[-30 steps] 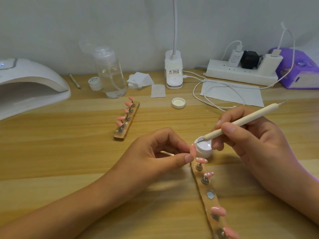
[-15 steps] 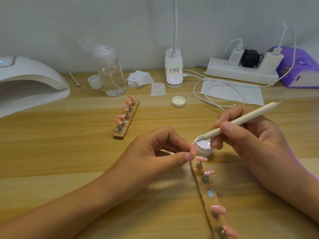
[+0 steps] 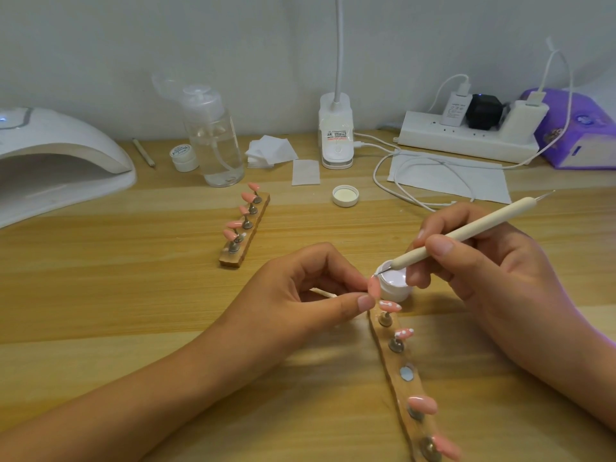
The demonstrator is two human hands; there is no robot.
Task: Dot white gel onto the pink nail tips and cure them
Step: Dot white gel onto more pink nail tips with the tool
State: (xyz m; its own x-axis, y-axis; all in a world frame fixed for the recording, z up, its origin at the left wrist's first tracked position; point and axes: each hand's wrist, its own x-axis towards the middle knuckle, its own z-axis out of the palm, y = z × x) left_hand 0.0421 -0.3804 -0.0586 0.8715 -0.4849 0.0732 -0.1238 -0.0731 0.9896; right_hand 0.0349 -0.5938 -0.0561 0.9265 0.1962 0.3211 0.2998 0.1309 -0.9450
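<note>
My left hand (image 3: 310,291) pinches a pink nail tip (image 3: 374,286) between thumb and fingers just left of the open white gel pot (image 3: 395,285). A white dotting pen (image 3: 466,230) lies in the grip of my right hand (image 3: 483,261); its metal point touches the top of that held tip, over the pot's rim. Below, a wooden holder (image 3: 405,391) carries pink tips on metal stands, and the two nearest the pot bear white dots. One stand spot on it is bare. A second holder (image 3: 246,228) with several pink tips lies further back.
A white curing lamp (image 3: 56,161) stands at the far left. Along the back are a clear pump bottle (image 3: 213,138), a small jar (image 3: 184,156), white wipes (image 3: 270,151), a desk lamp base (image 3: 336,135), the pot's lid (image 3: 345,196), a power strip (image 3: 466,135) with cables, and a purple box (image 3: 580,131).
The pen's point has lifted out of the gel pot and moved left onto the held nail tip. My left hand has stayed where it was.
</note>
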